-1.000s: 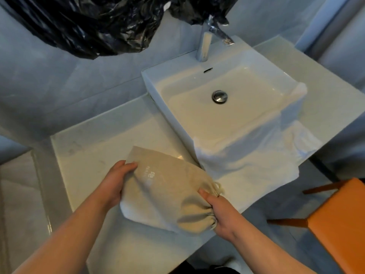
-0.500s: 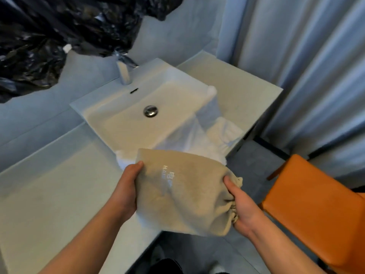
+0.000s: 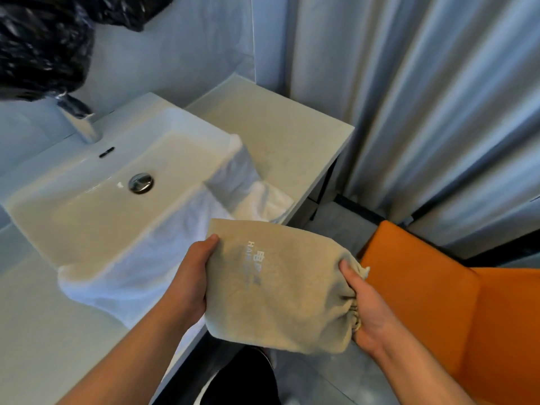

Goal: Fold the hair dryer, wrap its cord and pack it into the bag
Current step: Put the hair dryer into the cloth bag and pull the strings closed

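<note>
A beige drawstring bag (image 3: 274,290) with white lettering bulges with something inside; the hair dryer and its cord are hidden. I hold the bag in the air past the counter's front edge, between the sink and an orange chair. My left hand (image 3: 193,276) grips its closed bottom end. Over at the bag's gathered mouth, my right hand (image 3: 365,305) is clamped around the bunched cloth and the drawstring.
A white sink (image 3: 96,197) with a chrome tap (image 3: 79,118) sits on the pale counter (image 3: 277,135); a white towel (image 3: 163,252) hangs over its front. The orange chair (image 3: 455,311) is at the right, grey curtains (image 3: 423,97) behind it, black plastic (image 3: 38,42) at top left.
Both hands have lifted the bag off the counter and carried it right, out over the floor beside the chair. The view has swung right with it.
</note>
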Tool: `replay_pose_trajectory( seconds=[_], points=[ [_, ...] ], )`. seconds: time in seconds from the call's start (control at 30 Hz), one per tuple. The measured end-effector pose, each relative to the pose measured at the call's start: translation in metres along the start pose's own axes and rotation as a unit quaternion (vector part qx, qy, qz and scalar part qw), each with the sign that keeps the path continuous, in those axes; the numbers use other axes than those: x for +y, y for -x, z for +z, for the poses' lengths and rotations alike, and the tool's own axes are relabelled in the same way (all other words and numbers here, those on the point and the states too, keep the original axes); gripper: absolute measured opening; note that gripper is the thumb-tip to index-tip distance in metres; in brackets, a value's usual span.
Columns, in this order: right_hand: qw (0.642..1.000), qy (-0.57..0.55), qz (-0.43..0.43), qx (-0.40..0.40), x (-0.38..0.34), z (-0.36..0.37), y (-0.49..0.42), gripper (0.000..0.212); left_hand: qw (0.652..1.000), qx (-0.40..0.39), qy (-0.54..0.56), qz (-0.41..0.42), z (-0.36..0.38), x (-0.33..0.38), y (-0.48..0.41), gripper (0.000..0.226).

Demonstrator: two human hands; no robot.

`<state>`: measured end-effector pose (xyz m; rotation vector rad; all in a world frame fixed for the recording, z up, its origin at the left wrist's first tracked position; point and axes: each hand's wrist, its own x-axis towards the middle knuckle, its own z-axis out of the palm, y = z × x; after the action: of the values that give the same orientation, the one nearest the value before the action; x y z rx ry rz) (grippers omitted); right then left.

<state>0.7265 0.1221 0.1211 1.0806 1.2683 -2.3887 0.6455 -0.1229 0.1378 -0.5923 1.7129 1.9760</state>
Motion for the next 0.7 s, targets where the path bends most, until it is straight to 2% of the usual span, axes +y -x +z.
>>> replay_pose_trajectory(
  seconds=[0.17, 0.33, 0.53, 0.7],
  points=[
    [1.0, 0.018, 0.001, 0.018, -0.05, 0.012, -0.064, 0.039, 1.0, 0.006, -0.001, 0.007, 0.03, 0.03, -0.07, 0.034],
    [0.997, 0.052, 0.021, 0.044, -0.112, 0.037, -0.132, 0.051, 1.0, 0.004, 0.014, -0.024, 0.054, 0.071, -0.144, 0.041],
    [0.995, 0.055, 0.056, 0.055, -0.17, 0.057, -0.19, 0.059, 1.0, 0.008, 0.009, -0.018, 0.078, 0.115, -0.205, 0.042],
    [0.995, 0.064, 0.071, 0.035, -0.209, 0.074, -0.223, 0.049, 1.0, 0.004, 0.016, -0.019, 0.091, 0.136, -0.241, 0.04]
  ],
)
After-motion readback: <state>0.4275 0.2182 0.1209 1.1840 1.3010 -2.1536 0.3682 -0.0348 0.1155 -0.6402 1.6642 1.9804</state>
